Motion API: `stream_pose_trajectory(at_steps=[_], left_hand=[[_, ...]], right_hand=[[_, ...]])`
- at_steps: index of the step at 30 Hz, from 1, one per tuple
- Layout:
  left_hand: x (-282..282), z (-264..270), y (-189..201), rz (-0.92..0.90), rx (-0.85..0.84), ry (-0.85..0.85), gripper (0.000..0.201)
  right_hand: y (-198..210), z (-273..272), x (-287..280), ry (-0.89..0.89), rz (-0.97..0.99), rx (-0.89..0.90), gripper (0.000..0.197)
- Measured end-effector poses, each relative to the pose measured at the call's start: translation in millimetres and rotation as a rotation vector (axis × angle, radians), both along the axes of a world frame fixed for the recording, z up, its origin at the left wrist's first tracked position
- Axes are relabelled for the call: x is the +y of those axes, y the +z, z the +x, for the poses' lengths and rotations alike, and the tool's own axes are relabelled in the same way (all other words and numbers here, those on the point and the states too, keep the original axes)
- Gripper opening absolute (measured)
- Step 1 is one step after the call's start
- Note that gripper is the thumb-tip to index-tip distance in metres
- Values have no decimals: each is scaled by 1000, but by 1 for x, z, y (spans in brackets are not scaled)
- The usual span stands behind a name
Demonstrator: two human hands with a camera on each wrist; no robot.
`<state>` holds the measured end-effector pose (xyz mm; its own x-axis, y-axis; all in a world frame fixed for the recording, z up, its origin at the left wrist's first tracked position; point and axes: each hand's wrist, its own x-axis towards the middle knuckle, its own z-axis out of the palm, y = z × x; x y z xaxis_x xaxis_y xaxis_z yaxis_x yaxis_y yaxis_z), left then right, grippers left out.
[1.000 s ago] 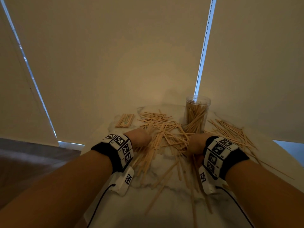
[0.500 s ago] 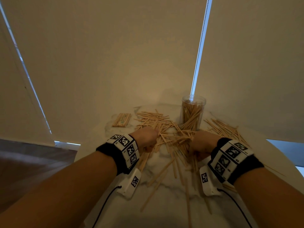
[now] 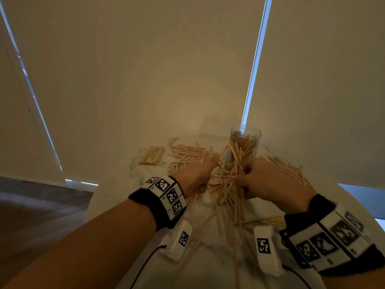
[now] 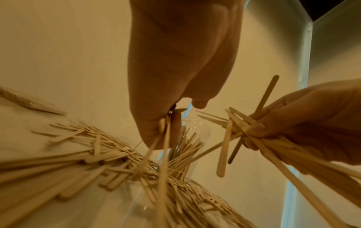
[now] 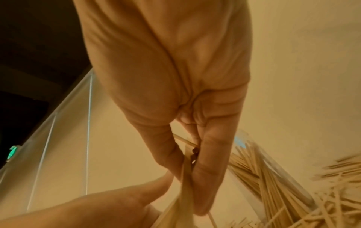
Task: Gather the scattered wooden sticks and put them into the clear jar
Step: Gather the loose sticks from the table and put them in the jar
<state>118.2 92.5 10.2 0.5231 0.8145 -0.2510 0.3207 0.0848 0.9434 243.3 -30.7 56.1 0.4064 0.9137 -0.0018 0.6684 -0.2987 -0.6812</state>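
Thin wooden sticks lie scattered over the white marble table (image 3: 208, 268). My left hand (image 3: 205, 173) and right hand (image 3: 248, 180) hold a loose, crossed bunch of sticks (image 3: 226, 181) between them, just in front of the clear jar (image 3: 245, 142). The jar stands upright, open-topped and partly filled with sticks. In the left wrist view my left hand (image 4: 168, 123) pinches a few sticks while the right hand (image 4: 293, 128) grips a splayed handful. In the right wrist view the thumb and fingers (image 5: 207, 169) clamp sticks beside the jar (image 5: 269, 174).
More sticks lie in a heap at the back left (image 3: 187, 153) and in a fan to the right of the jar (image 3: 291, 170). A neat flat bundle (image 3: 152, 155) rests at the far left. Loose sticks (image 3: 220, 222) trail toward me. Roller blinds hang close behind the table.
Both hands have swept inward and forward toward the jar, raking spread sticks into one bunch between them and raising it off the table.
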Motion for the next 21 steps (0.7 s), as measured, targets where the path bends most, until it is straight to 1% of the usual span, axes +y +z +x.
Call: stream_pose_trajectory(at_steps=[2,3,4,6,7,10,11,13,14,15,18,21], left_hand=[[-4,5,4,-21,-63,-13,86],[-5,8,6,-42,-103,-41,90],[-5,12,8,-56,-148,-84,87],[-5,16,13,-70,-226,-138,79],[-2,18,13,-67,-262,-132,77],[10,23,9,-22,-327,-41,84],[12,25,7,21,-338,-11,75],[15,29,4,94,-362,47,43],[19,31,2,112,-376,73,34],[21,33,1,121,-384,98,31],[33,38,3,118,-398,191,40],[49,40,4,61,-407,273,41]], right_hand=[[0,-4,3,36,54,-35,15],[2,-8,5,59,71,-44,11],[2,-12,7,84,85,-54,9],[4,-18,12,128,106,-66,11],[4,-19,15,142,109,-81,12],[2,-15,25,185,120,-75,10],[2,-13,29,184,131,-77,12],[1,-8,37,187,145,-87,10],[0,-6,41,192,144,-89,11],[0,-5,45,198,142,-88,16],[-3,3,58,164,151,-77,26],[-6,12,65,43,198,-20,25]])
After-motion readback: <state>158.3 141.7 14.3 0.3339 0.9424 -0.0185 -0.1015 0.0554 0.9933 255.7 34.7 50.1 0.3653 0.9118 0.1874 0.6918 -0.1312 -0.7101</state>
